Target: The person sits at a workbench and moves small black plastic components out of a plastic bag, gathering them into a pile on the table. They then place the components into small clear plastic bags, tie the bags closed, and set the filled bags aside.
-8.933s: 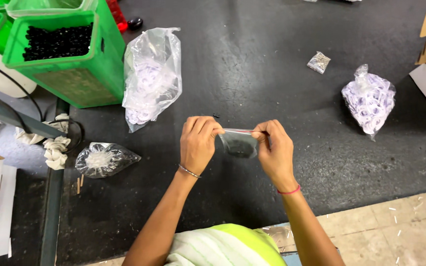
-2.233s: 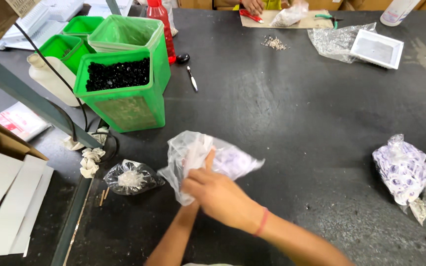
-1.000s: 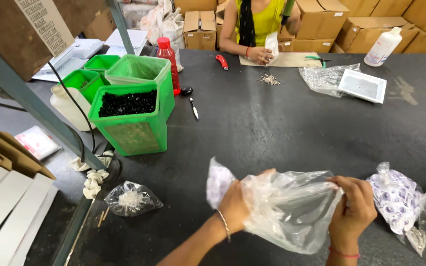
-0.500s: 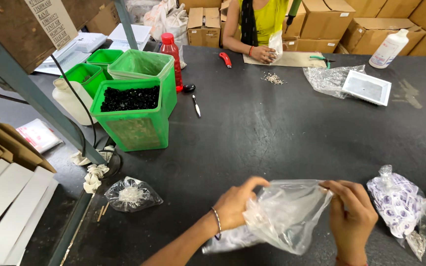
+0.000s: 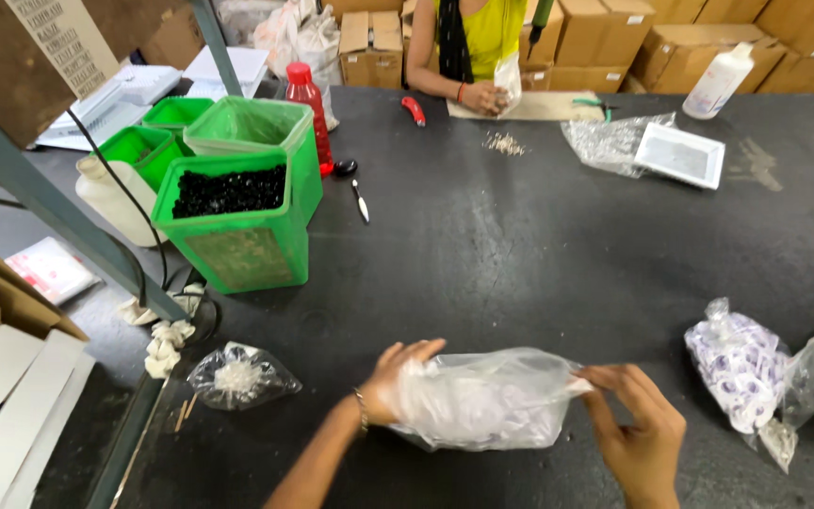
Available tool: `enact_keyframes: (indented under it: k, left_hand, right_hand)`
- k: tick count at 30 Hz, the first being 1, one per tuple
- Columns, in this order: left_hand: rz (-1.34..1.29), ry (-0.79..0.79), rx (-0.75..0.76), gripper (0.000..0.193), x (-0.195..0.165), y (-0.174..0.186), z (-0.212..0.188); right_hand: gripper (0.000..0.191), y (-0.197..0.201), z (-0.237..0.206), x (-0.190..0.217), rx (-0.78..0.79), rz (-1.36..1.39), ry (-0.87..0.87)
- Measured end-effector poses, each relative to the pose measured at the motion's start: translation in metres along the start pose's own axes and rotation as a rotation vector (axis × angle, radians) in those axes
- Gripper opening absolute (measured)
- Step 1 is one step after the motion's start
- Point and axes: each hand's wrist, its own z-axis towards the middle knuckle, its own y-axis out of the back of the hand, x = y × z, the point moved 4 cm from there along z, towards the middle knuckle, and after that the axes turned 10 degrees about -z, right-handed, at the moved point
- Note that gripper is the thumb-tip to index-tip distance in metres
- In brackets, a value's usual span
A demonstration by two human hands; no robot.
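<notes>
Holding a clear plastic bag flat on the black table.
Long axis left-right; left hand grips one end, right hand pinches the other.

A: Where's the cam sitting?
B: One view only, head-worn, looking down and fwd across the black table from the near edge.
A: How close?
B: Left hand and right hand are sitting right under it, bottom of frame. Far edge w/ a seated person is facing back, well apart.
</notes>
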Motion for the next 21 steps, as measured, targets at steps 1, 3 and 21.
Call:
enact_keyframes:
  k: [1,3,21]
  left_hand:
    - [0.024,-0.001,0.054,0.121,0.0,-0.017,-0.003]
    - [-0.127,-0.107,-0.015,0.123,-0.012,-0.055,-0.002]
    - [-0.604,-0.105,-0.071,0.045,-0.053,-0.055,0.017]
  right_hand:
    - [0.019,-0.005,-0.001,0.007,0.032,0.016,0.015]
    - [0.017,-0.018,-0.002,0.021,0.095,0.045,0.043]
    - [0.012,0.011,-0.018,-0.029,-0.037,-0.193,-0.036]
